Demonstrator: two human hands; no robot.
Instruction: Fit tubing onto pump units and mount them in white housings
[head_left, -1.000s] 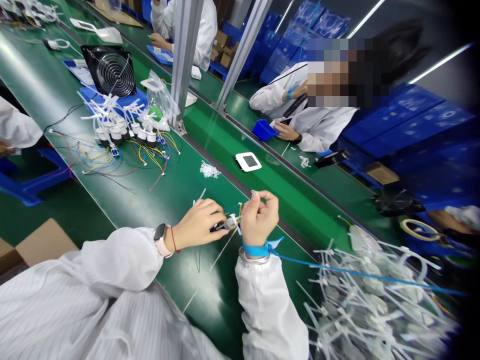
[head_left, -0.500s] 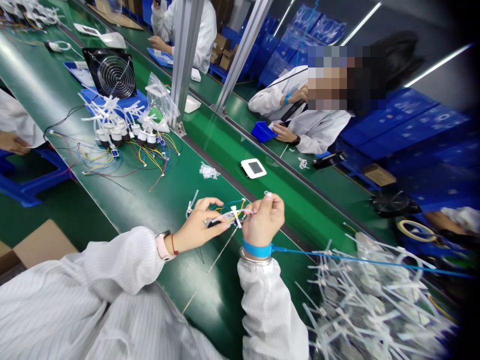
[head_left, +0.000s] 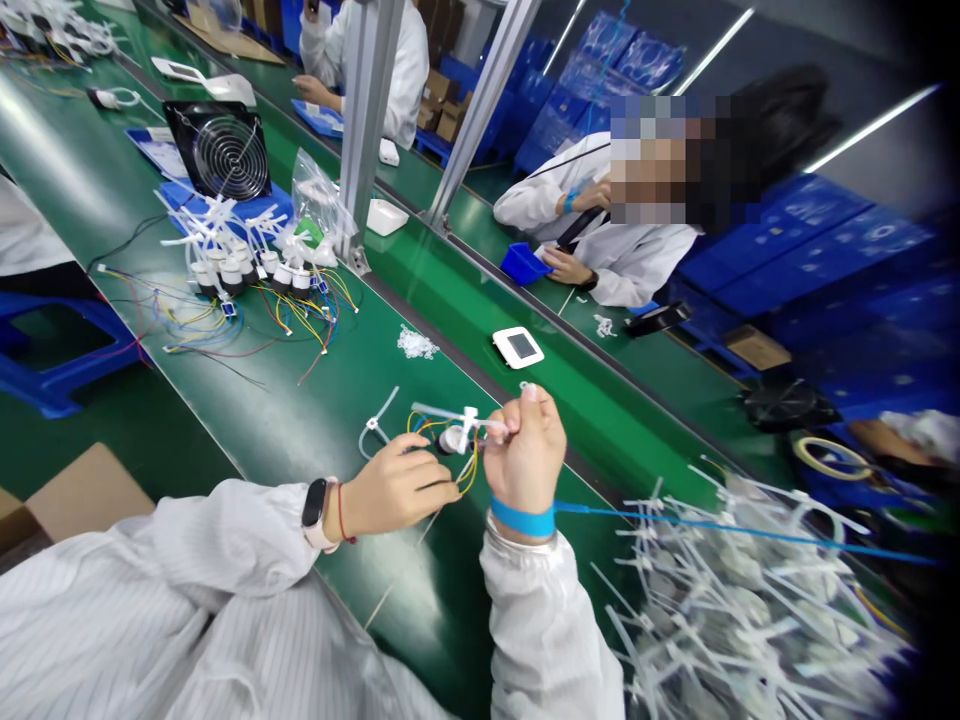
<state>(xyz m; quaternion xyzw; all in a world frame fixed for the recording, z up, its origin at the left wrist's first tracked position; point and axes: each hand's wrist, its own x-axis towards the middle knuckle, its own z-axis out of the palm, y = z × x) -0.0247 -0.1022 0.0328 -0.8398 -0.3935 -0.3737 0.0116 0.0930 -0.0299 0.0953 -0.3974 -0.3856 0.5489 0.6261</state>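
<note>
My right hand (head_left: 526,440) pinches the end of a thin translucent tube (head_left: 491,427), and a small clear ring (head_left: 525,386) shows at its raised thumb tip. A white T-shaped connector (head_left: 469,425) sits on that tube. Below it hangs a small white-and-black motor-like part (head_left: 451,438) with yellow, red and blue wires (head_left: 471,470). My left hand (head_left: 401,485) is palm down just beside this part, fingers loosely stretched and apart from the tube. Another tube with a white connector (head_left: 372,425) lies on the green bench beyond the left hand.
Small clear rings (head_left: 417,342) lie in a pile. Several wired motor parts (head_left: 232,268) stand at left before a black fan (head_left: 225,150). A white device (head_left: 518,347) lies on the green conveyor (head_left: 442,290). Bagged tubing (head_left: 742,590) fills the right. A co-worker (head_left: 600,220) sits opposite.
My left hand has come off the motor part and moved down, its fingers straightening. The right hand keeps its pinch. The white device has slid right along the conveyor.
</note>
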